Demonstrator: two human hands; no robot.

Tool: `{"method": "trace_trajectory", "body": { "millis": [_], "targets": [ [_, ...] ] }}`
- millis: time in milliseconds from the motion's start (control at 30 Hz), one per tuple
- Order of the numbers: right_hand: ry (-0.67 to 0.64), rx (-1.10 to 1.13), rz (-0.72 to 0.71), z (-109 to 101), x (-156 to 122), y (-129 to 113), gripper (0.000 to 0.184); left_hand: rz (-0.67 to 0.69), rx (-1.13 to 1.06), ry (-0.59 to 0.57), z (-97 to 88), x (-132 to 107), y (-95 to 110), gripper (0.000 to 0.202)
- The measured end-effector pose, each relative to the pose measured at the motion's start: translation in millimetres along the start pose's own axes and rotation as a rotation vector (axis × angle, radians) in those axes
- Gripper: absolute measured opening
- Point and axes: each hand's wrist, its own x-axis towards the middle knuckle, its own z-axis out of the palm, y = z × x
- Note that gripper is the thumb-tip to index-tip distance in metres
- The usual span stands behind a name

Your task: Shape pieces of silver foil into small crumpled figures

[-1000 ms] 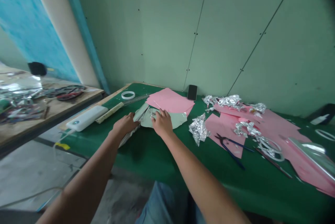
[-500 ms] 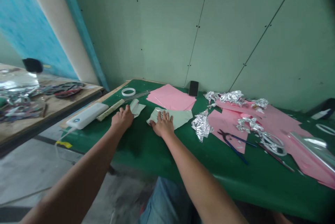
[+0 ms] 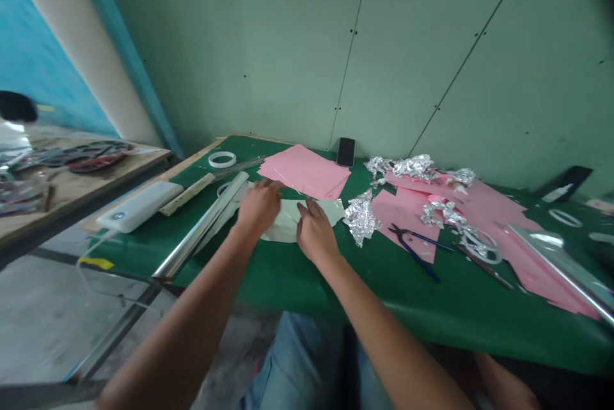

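Observation:
A pale grey-green sheet (image 3: 283,226) lies on the green-covered table between and beneath my hands. My left hand (image 3: 261,205) is at its left end, fingers curled together over the upper edge; whatever they grip is hidden. On the sheet's middle rests my right hand (image 3: 317,231), with its front fingers apart and slightly bent, their tips touching the sheet. Beside my left forearm a long shiny roll (image 3: 201,228) lies slantwise, its lower end at the table's front edge. Pink sheets (image 3: 307,170) are stacked just beyond my hands.
Crumpled foil (image 3: 361,218) lies right of the sheet, then blue-handled pliers (image 3: 415,250) on pink paper. A phone (image 3: 345,151) leans at the wall. Leftward are a white power bank (image 3: 139,206) with a cable, a cream strip (image 3: 187,194) and a white tape ring (image 3: 222,159).
My left hand has moved right, close to my right hand. My right hand has gone from spread flat to bent fingers. The shiny roll now shows beside my left arm. The view has shifted right.

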Motion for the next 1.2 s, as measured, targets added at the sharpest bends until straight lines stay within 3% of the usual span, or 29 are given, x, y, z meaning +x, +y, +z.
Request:
{"method": "trace_trajectory", "body": {
  "millis": [33, 133, 267, 367, 467, 567, 633, 833, 1067, 1200],
  "targets": [
    [-0.055, -0.026, 0.017, -0.8, -4.3, 6.3, 0.05, 0.077, -0.075, -0.076, 6.9, -3.6, 13.1, 0.041],
    [-0.168, -0.082, 0.025, 0.8, -27.7, 17.9, 0.049, 0.135, -0.124, -0.145, 29.7, -23.7, 36.8, 0.041],
    [-0.099, -0.057, -0.057, -8.0, -68.0, 22.5, 0.043, 0.199, -0.137, -0.187, 46.0, -59.3, 30.8, 0.045],
    [-0.027, -0.039, -0.065, -21.9, -80.3, 30.7, 0.038, 0.293, -0.109, -0.223, 42.2, -78.5, 20.5, 0.047],
    [0.032, -0.11, 0.024, -28.8, -77.6, 39.0, 0.045, 0.319, -0.107, -0.277, 33.3, -88.8, 20.7, 0.049],
    [0.013, -0.202, 0.135, -30.9, -75.7, 40.4, 0.053, 0.318, -0.153, -0.303, 28.1, -96.2, 27.7, 0.053],
    [-0.022, -0.208, 0.186, -34.7, -78.6, 39.8, 0.046, 0.344, -0.21, -0.284, 27.3, -101.2, 32.4, 0.05],
    [-0.171, 0.068, 0.319, -59.0, -95.5, 54.4, 0.024, 0.376, -0.326, -0.197, 29.6, -110.5, 49.5, 0.048],
    [-0.084, 0.315, 0.403, -87.2, -127.1, 101.4, 0.019, 0.279, -0.105, -0.159, 32.7, -110.5, 89.3, 0.032],
    [-0.098, 0.623, 0.475, -97.1, -140.2, 131.4, 0.026, 0.289, -0.133, -0.195, 32.2, -114.5, 101.5, 0.035]
  ]
}}
